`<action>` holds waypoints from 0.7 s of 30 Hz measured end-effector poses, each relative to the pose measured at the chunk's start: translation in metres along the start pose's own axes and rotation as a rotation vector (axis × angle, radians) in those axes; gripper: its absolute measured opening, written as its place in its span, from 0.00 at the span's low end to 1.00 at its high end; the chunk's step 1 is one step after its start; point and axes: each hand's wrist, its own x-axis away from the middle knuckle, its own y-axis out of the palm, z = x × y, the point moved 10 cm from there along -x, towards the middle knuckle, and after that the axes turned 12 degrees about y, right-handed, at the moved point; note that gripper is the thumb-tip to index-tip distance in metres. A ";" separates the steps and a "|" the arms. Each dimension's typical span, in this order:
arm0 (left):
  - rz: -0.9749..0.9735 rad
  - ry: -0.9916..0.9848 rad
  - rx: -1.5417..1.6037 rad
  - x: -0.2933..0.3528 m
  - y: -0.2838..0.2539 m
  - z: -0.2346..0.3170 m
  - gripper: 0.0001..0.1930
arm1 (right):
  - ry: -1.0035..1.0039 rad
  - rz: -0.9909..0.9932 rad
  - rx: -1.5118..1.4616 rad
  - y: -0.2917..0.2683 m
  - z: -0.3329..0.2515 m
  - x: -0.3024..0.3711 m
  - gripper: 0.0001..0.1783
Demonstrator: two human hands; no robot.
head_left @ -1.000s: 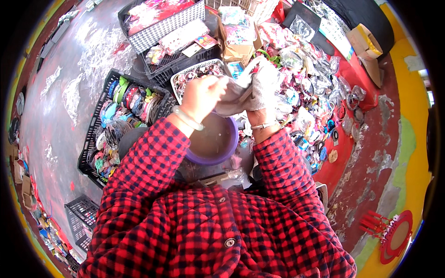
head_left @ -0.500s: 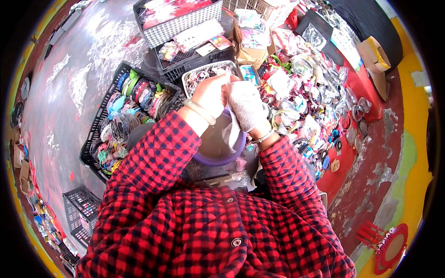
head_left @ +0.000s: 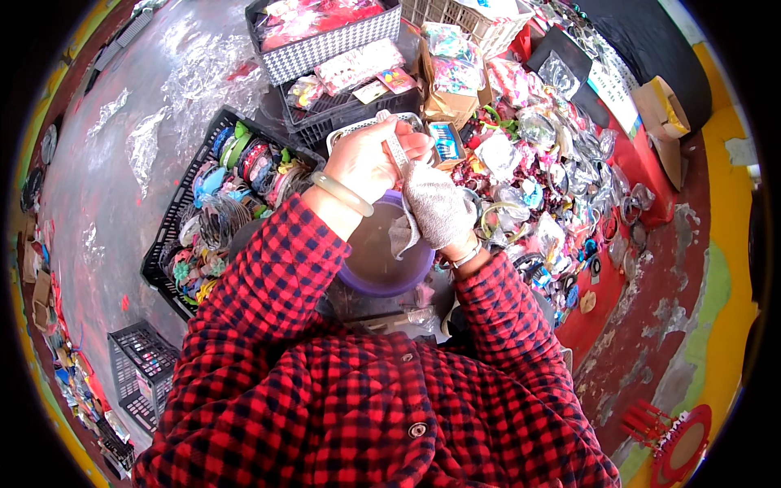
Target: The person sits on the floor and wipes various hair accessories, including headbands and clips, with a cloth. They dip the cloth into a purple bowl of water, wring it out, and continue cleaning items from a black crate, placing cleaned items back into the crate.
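My left hand (head_left: pixel 364 159), bare with a pale bangle at the wrist, pinches a narrow silvery-white strip (head_left: pixel 392 143) whose exact kind I cannot make out. In a grey knit glove, my right hand (head_left: pixel 439 205) is closed at the strip's lower end. A whitish cloth (head_left: pixel 402 236) hangs from the gloved fingers. Both hands are above the far part of a purple-rimmed basin (head_left: pixel 382 290) holding murky liquid. Just beyond them, a white basket (head_left: pixel 351 128) is partly hidden by my left hand.
A black crate (head_left: pixel 160 272) of headbands and hair ties lies left. Stacked crates (head_left: pixel 317 61) and a cardboard box (head_left: pixel 449 103) stand beyond. Loose hair accessories and plastic bags (head_left: pixel 521 175) are heaped to the right. A small blue box (head_left: pixel 447 145) sits past my right hand.
My hands have shifted apart slightly, and the strip now shows between them. My right hand has moved a little down and right, with the cloth bunched higher. The view has shifted slightly.
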 end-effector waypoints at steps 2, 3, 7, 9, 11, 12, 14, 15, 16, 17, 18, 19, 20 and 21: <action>0.005 0.010 0.000 -0.001 0.001 0.003 0.10 | -0.033 -0.008 -0.035 0.002 -0.002 0.001 0.08; 0.009 0.012 -0.001 0.000 0.001 0.003 0.10 | -0.027 -0.012 -0.062 0.001 -0.003 0.000 0.08; -0.007 0.027 0.047 -0.004 0.003 0.010 0.12 | -0.058 0.013 -0.173 -0.006 -0.002 0.002 0.09; -0.034 0.015 0.066 -0.005 0.005 0.009 0.12 | -0.054 -0.002 -0.191 -0.005 -0.001 0.002 0.09; -0.052 0.022 0.083 -0.006 0.001 0.010 0.13 | -0.005 -0.063 -0.172 -0.002 -0.001 0.000 0.09; -0.067 0.020 0.096 -0.008 0.001 0.010 0.13 | -0.016 -0.094 -0.156 0.002 -0.002 0.000 0.10; -0.033 0.071 0.104 -0.013 -0.002 0.020 0.13 | -0.036 -0.154 -0.123 0.010 0.001 0.002 0.10; -0.012 0.104 0.100 -0.014 -0.007 0.029 0.13 | -0.060 -0.109 -0.140 0.009 -0.001 0.004 0.10; -0.048 0.143 0.118 -0.016 -0.007 0.043 0.12 | -0.081 -0.063 -0.150 0.007 -0.001 0.008 0.10; -0.040 0.246 0.125 -0.019 -0.012 0.066 0.11 | -0.102 -0.017 -0.161 0.003 0.000 0.012 0.11; -0.030 0.353 0.130 -0.018 -0.015 0.086 0.11 | -0.150 -0.051 -0.218 0.002 -0.002 0.015 0.11; 0.005 0.371 0.132 -0.018 -0.020 0.092 0.12 | -0.009 -0.211 -0.218 0.018 0.011 0.010 0.13; 0.040 0.388 0.134 -0.016 -0.024 0.097 0.12 | 0.131 -0.371 -0.218 0.031 0.022 0.008 0.14; 0.068 0.405 0.142 -0.016 -0.026 0.101 0.12 | 0.120 -0.205 -0.280 0.022 0.033 0.006 0.17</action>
